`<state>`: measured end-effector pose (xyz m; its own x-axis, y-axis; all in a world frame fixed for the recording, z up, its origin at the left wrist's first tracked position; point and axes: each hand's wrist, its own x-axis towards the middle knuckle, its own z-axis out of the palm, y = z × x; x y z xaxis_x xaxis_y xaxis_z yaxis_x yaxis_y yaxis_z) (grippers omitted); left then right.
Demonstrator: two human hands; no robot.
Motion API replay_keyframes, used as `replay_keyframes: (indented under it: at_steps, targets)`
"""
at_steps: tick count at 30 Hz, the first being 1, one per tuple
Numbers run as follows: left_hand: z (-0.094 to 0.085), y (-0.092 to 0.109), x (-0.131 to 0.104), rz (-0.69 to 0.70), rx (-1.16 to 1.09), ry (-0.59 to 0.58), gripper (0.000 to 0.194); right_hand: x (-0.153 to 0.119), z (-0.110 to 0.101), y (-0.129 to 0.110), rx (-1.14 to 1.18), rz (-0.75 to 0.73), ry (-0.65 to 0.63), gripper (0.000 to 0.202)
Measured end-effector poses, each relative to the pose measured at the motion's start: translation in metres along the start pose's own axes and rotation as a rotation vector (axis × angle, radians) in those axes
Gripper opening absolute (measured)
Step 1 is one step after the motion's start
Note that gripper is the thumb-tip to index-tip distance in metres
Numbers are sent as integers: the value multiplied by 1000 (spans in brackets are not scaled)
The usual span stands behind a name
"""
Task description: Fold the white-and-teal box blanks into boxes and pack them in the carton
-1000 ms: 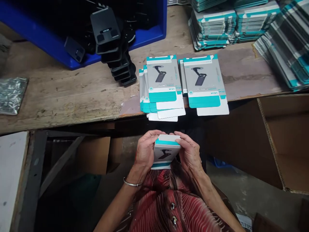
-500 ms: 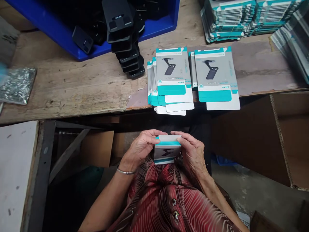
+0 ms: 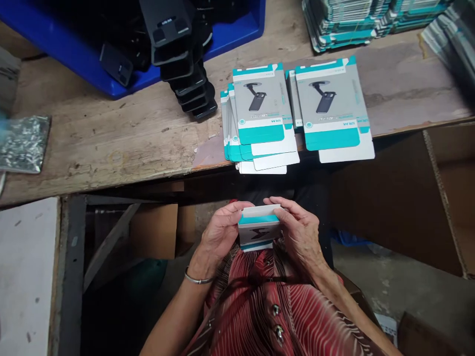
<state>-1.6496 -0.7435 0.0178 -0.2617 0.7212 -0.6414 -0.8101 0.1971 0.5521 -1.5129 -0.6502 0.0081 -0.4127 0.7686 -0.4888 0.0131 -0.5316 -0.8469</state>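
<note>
Close to my body, just below the table edge, a small grey, white and teal cardboard box (image 3: pixel 259 231) is held between both hands. My left hand (image 3: pixel 221 227) grips its left side near the top, thumb on the front. On the opposite side, my right hand (image 3: pixel 300 228) pinches the upper right corner, with its index finger along the back. A white flap stands up at the box's top edge. Flat printed cartons (image 3: pixel 260 106) lie overlapped on the table ahead, and another carton pile (image 3: pixel 330 104) sits to their right.
A blue bin (image 3: pixel 237 32) holds black parts, and a leaning stack of black phone-shaped pieces (image 3: pixel 183 74) stands at its front. Bundled cartons (image 3: pixel 341 22) are at the back right. A bag of shiny small parts (image 3: pixel 25 143) lies left. An open cardboard box (image 3: pixel 393 198) stands below right.
The camera view has shifted slightly, moving the table things left. Both hands keep hold of the box, with little change in grip.
</note>
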Motion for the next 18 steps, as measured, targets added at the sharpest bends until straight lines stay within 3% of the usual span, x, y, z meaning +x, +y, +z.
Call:
replay_keyframes:
  at_steps: [4, 7, 10, 13, 15, 18]
  targets:
    - [-5, 6, -1, -89, 24, 10, 37, -4, 1, -2, -78, -25, -29, 18]
    - [-5, 9, 1, -117, 85, 91, 36, -6, 1, -3, -152, -46, -79, 17]
    - [-3, 7, 8, -27, 178, 249, 24, -3, 0, -1, -161, -81, -174, 14]
    - [0, 0, 15, 183, 289, 335, 12, 10, -8, 1, -164, -153, -272, 12]
    - [3, -1, 16, 365, 405, 270, 9, 23, -17, 0, -204, -211, -344, 12]
    - [6, 7, 15, 522, 720, 35, 11, 42, -32, -5, -301, -358, -468, 12]
